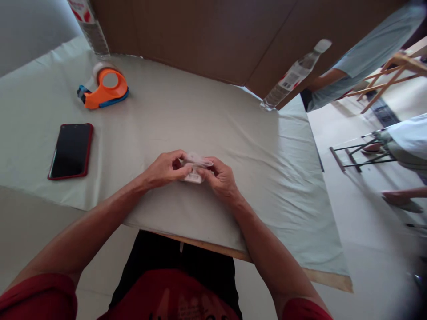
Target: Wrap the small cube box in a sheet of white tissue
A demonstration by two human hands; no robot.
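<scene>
Looking down on a desk [233,133] draped in pale grey-green cloth. Near its middle, a little in from the near wooden edge: a small white and clear plastic piece [195,171], pinched between the left hand [162,170] and the right hand [222,180]. Left fingers [173,165] curled narrow on its left end, thumb on top; right fingers [210,168] closed the same way on its right end. Hard to tell whether it touches the cloth or hangs just above. Too small and too covered to say more of its shape.

Probably best handled like this:
- keep the piece low over the cloth, so a slip drops it softly
- rest both wrists on the desk for steadiness
- grip by the firm white edges and press lightly on the thin clear part

Well apart to the left, lying flat: a black smartphone in a red case [70,151]. Beyond it, an orange and blue tape dispenser [106,91]. At the far edge, against a brown cardboard wall [216,35]: two clear plastic water bottles, one at the left [91,31], one at the right [293,78]. Far right, off the desk: another person's light blue sleeve [367,55].
</scene>
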